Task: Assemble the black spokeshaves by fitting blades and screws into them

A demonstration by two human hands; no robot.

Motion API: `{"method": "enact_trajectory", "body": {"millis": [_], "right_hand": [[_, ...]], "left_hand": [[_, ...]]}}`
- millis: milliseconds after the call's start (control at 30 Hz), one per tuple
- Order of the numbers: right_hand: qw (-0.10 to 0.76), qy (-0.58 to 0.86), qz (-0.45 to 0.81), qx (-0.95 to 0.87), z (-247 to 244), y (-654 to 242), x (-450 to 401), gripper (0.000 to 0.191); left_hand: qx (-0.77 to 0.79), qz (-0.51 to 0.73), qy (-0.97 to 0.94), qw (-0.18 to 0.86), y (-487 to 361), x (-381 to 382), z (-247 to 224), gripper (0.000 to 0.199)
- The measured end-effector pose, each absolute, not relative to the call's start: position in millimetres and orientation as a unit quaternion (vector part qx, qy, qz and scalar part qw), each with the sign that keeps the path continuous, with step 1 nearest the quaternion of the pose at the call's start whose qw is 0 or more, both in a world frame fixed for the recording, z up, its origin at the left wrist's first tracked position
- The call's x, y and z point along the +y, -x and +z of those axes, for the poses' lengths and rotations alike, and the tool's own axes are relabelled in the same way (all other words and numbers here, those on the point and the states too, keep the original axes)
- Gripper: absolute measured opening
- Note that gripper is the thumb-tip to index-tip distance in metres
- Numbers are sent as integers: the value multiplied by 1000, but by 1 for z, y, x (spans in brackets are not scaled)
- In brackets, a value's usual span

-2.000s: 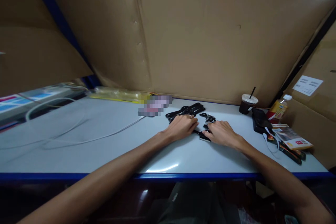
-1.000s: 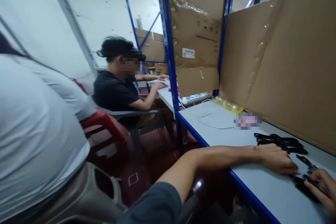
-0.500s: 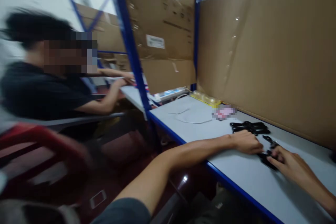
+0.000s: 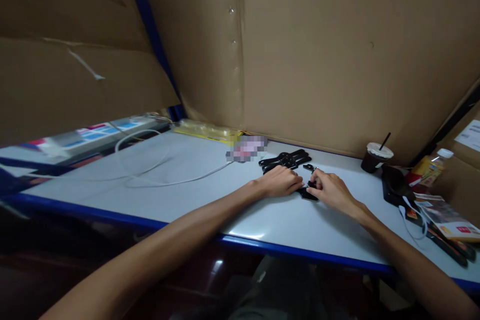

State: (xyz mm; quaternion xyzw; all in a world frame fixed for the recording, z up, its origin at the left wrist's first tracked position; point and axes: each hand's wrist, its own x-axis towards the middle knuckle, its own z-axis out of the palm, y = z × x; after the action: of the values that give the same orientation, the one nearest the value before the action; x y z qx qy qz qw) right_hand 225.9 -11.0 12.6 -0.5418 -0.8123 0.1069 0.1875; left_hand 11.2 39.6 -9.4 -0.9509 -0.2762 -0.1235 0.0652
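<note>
Both hands are close together over the white tabletop (image 4: 210, 200). My left hand (image 4: 281, 181) is closed, its fingers curled at the left end of a small black part (image 4: 309, 193). My right hand (image 4: 330, 189) pinches the same black part from the right, thumb below and fingers above. The part's exact shape is hidden by the fingers. Just behind my left hand lies a pile of black clamp-like pieces (image 4: 287, 159). A pink, blurred-out item (image 4: 246, 149) lies left of the pile, with a white cable running to it.
A yellow-edged clear package (image 4: 208, 131) and a power strip (image 4: 108, 132) lie at the back left. On the right stand a dark drink cup (image 4: 376, 157) and a bottle (image 4: 435, 166), near a printed packet (image 4: 450, 217) and a white cable loop. Cardboard walls the table's back.
The view has swung right and down; the co-worker at the left is out of sight, and the cup, bottle and packet have come into view. Both hands remain at the black part.
</note>
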Motion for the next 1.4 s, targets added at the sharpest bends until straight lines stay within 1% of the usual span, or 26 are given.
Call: {"method": "enact_trajectory", "body": {"millis": [33,100,167,233,300,333,400,467,500,533,600,700,733,800,867,967,1033,1167,1200,1267,1300,1367,1400], "right_hand": [[180,541,103,-815,13,-226,-11,10],[173,497,110,-843,14,-228,-12,19],[186,462,114,-860,15,-228,-12,24],[197,488,90,-846,16,-227,-12,17],[192,542,65,-816,16,-226,-13,8],[183,555,65,-809,16,-226,-13,8],[174,532,87,-824,14,-226,-12,7],[184,482,106,-850,13,-226,-11,20],[193,470,102,-855,13,-226,-11,22],[201,474,90,-852,12,-226,-11,20],[197,517,63,-831,12,-225,-13,7],[171,543,61,-820,11,-222,-16,6],[169,529,71,-829,11,-222,-16,9],[183,490,89,-848,11,-222,-16,21],[201,486,87,-846,12,-221,-16,25],[182,543,65,-817,15,-220,-18,13],[159,546,74,-820,16,-220,-19,7],[156,480,116,-855,21,-224,-16,20],[153,476,118,-858,22,-225,-16,18],[150,502,106,-845,25,-225,-16,4],[154,528,90,-830,26,-224,-17,8],[148,568,63,-808,25,-222,-19,23],[138,577,56,-803,24,-221,-20,25]], "left_hand": [[-278,-122,951,66,-11,40,-9,36],[-282,-118,950,67,-11,40,-9,36],[-282,-119,950,67,-11,40,-9,36],[-279,-121,950,66,-11,40,-9,37],[-276,-125,951,65,-11,40,-10,37],[-276,-126,951,65,-11,40,-10,37],[-278,-126,950,65,-11,40,-10,37],[-280,-125,950,65,-11,40,-10,37],[-281,-124,950,64,-11,40,-10,36],[-280,-125,950,62,-11,40,-10,36],[-278,-131,950,58,-11,40,-10,36],[-274,-138,950,55,-12,40,-10,36],[-275,-134,951,56,-12,40,-10,36],[-280,-121,951,61,-12,40,-9,36],[-287,-110,950,64,-12,39,-7,36],[-291,-106,949,65,-12,38,-6,36],[-293,-104,948,65,-11,38,-7,36],[-285,-104,951,60,-10,40,-11,37],[-284,-107,951,55,-10,41,-12,40],[-285,-116,950,46,-9,42,-13,43],[-285,-117,950,44,-9,43,-13,43],[-286,-115,950,46,-10,43,-13,43],[-288,-114,950,47,-10,43,-13,43]]}}
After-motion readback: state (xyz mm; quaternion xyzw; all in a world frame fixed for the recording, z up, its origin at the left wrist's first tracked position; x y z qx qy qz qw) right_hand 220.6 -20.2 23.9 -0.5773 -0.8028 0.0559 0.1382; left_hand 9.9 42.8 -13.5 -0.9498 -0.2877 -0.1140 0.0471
